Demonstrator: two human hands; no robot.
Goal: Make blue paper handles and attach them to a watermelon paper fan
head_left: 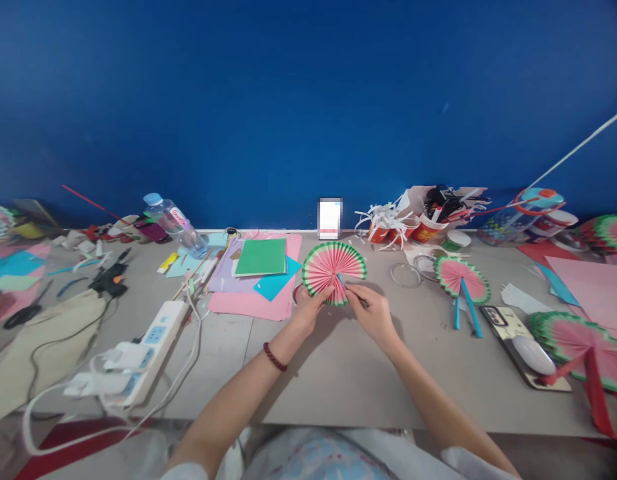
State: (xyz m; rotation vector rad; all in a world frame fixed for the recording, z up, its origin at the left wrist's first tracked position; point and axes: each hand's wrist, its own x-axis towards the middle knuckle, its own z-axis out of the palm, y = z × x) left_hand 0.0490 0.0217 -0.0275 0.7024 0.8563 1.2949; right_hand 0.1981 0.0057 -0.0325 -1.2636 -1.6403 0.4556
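Observation:
A pleated paper fan [332,265], pink with a green rim like a watermelon slice, is spread open at the middle of the grey table [338,373]. My left hand [309,312] pinches its lower left edge. My right hand [371,311] is closed on the blue stick [341,280] at the fan's base. A dark red bead bracelet [275,357] sits on my left wrist.
Coloured paper sheets [261,270] lie left of the fan, beside a water bottle [175,223], a glue gun [108,279] and a white power strip [145,350]. Finished fans [461,277] [578,340], a phone [513,333] and red cups [428,230] sit to the right.

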